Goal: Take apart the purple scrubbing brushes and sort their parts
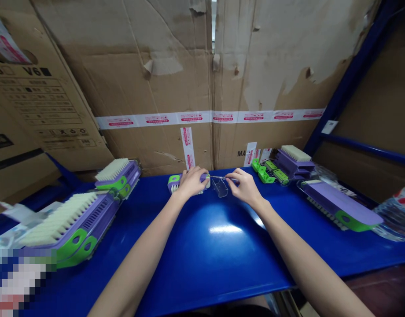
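Note:
My left hand [191, 181] is closed over a purple and green brush [173, 181] lying on the blue table [205, 255] near its far edge. My right hand [244, 186] pinches a thin metal tool [219, 177] whose tip points left at the brush. A small clear plastic piece [219, 186] lies on the table between my two hands.
Rows of purple and green brushes [80, 211] lie at the left. More brushes [293, 160], loose green parts [266, 171] and a long row of brushes [341, 204] sit at the right. Taped cardboard boxes [202, 79] stand behind. A blue shelf post [351, 79] rises at the right.

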Motion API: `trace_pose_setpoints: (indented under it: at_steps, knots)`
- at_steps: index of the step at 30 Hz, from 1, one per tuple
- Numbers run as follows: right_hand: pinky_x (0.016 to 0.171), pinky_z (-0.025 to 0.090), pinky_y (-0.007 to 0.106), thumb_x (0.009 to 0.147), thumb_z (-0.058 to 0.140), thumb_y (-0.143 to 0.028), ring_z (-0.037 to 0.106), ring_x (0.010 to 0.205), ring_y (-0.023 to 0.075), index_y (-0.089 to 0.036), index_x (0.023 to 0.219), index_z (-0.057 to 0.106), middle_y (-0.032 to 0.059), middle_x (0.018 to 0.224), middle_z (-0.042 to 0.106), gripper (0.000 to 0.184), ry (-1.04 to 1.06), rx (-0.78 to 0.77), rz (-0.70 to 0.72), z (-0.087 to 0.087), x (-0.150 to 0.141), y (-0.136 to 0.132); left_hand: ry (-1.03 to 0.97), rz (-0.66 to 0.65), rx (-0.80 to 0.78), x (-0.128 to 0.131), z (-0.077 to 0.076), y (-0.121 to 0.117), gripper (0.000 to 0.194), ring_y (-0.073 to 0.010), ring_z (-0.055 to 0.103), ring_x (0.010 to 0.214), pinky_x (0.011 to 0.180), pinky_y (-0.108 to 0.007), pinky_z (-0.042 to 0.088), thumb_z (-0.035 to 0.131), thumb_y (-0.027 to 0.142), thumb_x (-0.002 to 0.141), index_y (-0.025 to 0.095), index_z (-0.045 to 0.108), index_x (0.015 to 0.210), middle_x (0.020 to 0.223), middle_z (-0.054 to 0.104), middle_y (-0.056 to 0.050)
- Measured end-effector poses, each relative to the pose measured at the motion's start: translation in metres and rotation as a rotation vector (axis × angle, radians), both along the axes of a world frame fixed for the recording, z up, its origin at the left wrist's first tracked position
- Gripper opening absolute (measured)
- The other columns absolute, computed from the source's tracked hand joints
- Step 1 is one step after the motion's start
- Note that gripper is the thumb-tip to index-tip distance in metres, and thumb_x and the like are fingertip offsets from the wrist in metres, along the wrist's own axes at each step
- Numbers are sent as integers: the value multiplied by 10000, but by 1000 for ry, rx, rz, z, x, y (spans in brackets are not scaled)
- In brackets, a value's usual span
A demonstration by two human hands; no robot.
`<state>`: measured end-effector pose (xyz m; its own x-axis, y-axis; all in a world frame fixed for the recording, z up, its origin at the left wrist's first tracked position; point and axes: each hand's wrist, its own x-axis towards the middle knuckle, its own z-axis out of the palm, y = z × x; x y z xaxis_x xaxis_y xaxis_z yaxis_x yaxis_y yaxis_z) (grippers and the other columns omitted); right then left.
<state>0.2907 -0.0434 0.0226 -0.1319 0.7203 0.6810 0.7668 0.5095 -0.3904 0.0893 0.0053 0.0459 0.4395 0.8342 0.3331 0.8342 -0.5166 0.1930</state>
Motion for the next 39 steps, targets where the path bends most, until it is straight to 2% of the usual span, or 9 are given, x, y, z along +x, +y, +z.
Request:
trace_pose_setpoints:
  at_steps: [5,12,16,20,24,28,33,36,39]
  knots:
    - [695,458,250,849,517,-226,598,744,153,-190,846,700,45,789,637,185,26,-29,-68,-4,-6,2,-8,-23,-27,1,-4,6,261,-232,550,1106,934,-400,372,493,327,854,259,600,1083,1133,650,-28]
    - [772,470,267,853,498,-195,646,843,169,-191,952,690,55,933,708,215,12,-205,-26,-8,-4,6,11,0,-8,1,-6,8,268,-237,555,1083,914,-395,384,488,335,854,270,609,1084,1097,650,-38]
    - [754,473,277,844,521,-203,651,807,168,-199,1067,656,39,890,720,261,16,-263,-46,-10,-1,9,11,8,4,2,-8,8,261,-243,558,1064,894,-397,388,501,334,845,271,624,1066,1078,648,-38]
    - [768,455,292,844,549,-227,631,848,189,-214,1097,644,21,858,724,271,-57,-283,-106,-12,0,10,11,2,27,2,-9,8,264,-248,555,1057,883,-397,381,495,348,854,273,634,1066,1062,648,-39]
    - [767,440,283,856,547,-229,610,883,193,-211,1102,646,15,849,728,266,-123,-317,-75,-14,-1,9,17,3,48,3,-10,8,285,-242,555,1059,882,-390,370,473,372,873,269,634,1084,1047,651,-41]
    - [748,440,271,850,546,-241,610,823,179,-215,1085,661,21,818,712,263,-116,-267,-62,-14,3,10,27,15,57,4,-10,7,281,-246,552,1073,878,-397,360,470,382,876,263,628,1075,1070,651,-42]
    - [722,445,273,866,501,-291,622,808,186,-223,1104,656,43,811,689,292,-103,-262,-275,-18,17,14,46,26,80,5,-11,8,249,-253,560,1037,858,-404,355,476,382,875,245,618,1026,1057,652,-47]
    - [687,442,282,868,479,-301,636,841,212,-230,1156,625,62,859,696,330,-141,-388,-431,-21,23,16,59,18,105,6,-11,7,229,-254,559,1025,852,-405,347,468,378,882,232,599,999,1041,652,-48]
    - [665,437,281,861,471,-306,648,860,225,-233,1183,595,72,938,697,353,-193,-502,-497,-22,24,16,100,26,136,8,-12,5,223,-256,553,1022,847,-405,342,447,359,894,208,574,998,1043,641,-66]
